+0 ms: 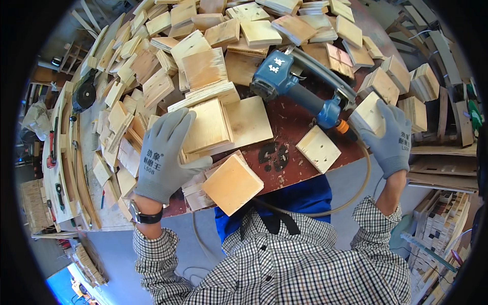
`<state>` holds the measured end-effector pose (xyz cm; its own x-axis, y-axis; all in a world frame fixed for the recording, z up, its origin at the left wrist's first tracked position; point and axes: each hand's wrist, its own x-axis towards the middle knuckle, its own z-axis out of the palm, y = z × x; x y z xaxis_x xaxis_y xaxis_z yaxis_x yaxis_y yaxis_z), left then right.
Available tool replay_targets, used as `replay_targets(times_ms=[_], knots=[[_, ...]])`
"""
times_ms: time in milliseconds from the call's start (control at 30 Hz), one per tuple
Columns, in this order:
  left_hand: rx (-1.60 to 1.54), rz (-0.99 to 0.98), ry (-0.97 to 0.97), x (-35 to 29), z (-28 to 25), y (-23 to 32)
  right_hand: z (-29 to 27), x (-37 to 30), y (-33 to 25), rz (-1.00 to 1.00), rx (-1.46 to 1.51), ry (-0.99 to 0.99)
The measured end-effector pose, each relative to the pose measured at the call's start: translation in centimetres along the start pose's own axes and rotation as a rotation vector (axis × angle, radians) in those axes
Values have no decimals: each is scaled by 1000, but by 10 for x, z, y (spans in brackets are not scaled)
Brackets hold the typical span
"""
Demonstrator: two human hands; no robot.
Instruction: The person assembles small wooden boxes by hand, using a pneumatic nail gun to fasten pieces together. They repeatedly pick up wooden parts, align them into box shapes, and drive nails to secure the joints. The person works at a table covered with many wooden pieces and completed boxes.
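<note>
My left hand [170, 155], in a grey work glove, lies with fingers stretched along the left side of a stack of square plywood blocks [207, 124]. Its thumb points right, near the stack's front edge. My right hand [391, 137], gloved alike, grips the right edge of another plywood block [367, 114]; its thumb is at the near side. Between the hands a blue pneumatic nail gun [300, 86] lies on the red-brown tabletop [284, 114]. A tilted plywood square [233, 184] sits at the front edge, and a single plywood square [318, 149] lies farther right.
A heap of plywood pieces [213, 35] covers the far and left table. More block stacks [424, 81] stand at the right edge. An air hose [367, 173] loops from the nail gun over the front edge. A black tape reel [84, 93] and hand tools [52, 142] lie far left.
</note>
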<state>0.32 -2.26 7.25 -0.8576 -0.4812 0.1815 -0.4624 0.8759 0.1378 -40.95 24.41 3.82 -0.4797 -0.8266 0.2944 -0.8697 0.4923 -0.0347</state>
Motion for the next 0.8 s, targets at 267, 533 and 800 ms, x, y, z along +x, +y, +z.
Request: replay_targets(times_ms=[267, 533, 800], knots=[[-17, 14, -86, 15, -11, -6, 1, -4, 8, 7, 47, -3], [-76, 7, -190, 15, -29, -18, 7, -15, 8, 32, -17, -26], [-46, 23, -142, 10, -25, -17, -43, -7, -89, -185, 524, 195]])
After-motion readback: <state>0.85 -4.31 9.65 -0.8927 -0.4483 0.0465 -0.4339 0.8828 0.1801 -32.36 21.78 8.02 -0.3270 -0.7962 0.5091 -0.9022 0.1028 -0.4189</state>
